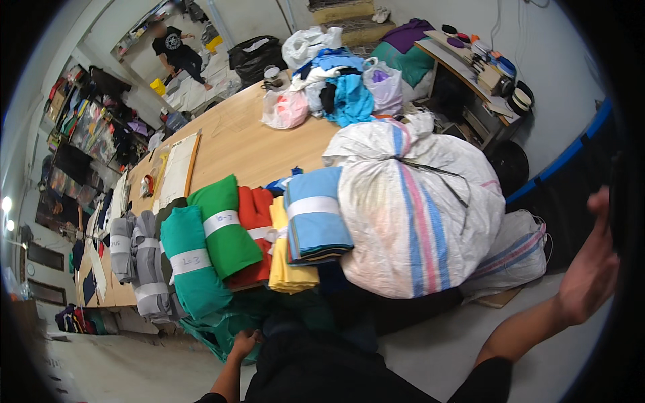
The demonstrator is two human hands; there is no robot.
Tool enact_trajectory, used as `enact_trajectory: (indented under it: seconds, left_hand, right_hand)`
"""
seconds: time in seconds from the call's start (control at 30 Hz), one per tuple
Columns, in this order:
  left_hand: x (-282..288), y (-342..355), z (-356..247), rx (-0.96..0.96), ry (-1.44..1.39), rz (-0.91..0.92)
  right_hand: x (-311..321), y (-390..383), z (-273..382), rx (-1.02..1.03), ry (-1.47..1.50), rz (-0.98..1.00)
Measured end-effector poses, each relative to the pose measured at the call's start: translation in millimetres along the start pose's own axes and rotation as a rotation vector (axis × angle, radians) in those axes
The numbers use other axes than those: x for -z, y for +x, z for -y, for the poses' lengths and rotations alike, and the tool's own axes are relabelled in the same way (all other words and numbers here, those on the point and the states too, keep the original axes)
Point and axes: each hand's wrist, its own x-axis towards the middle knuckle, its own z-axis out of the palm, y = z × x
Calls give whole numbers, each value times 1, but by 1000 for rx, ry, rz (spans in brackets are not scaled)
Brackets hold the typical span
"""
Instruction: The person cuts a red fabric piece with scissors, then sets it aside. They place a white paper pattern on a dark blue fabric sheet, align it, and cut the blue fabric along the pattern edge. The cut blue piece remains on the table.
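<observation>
My left hand (245, 342) is low in front of the table, its fingers closed at the edge of a green plastic bag (215, 336). At the far right, my right hand (588, 275) is raised, with its fingers against a dark, straight-edged thing (614, 208) partly lost in the picture's rim. Between them, at the table's near edge, lie folded cloth bundles in white paper bands: teal (191, 242), green (232, 248), red (254, 211), yellow (292, 277) and light blue (316, 185). Grey rolled bundles (144, 252) sit to their left.
A big white striped sack (416, 208), tied at the top, bulges beside the bundles; a smaller sack (514, 252) leans behind. Clothes and plastic bags (346, 94) pile up at the table's (235, 134) far end. A person (176, 50) is in the background. Shelves (87, 134) line the left.
</observation>
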Motion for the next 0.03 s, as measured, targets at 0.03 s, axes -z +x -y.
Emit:
enact_trajectory:
  seconds: [0.03]
  left_hand:
    - [-3,-4,-11,10,33,-3]
  right_hand:
    - [5,25,1,85,-27,82]
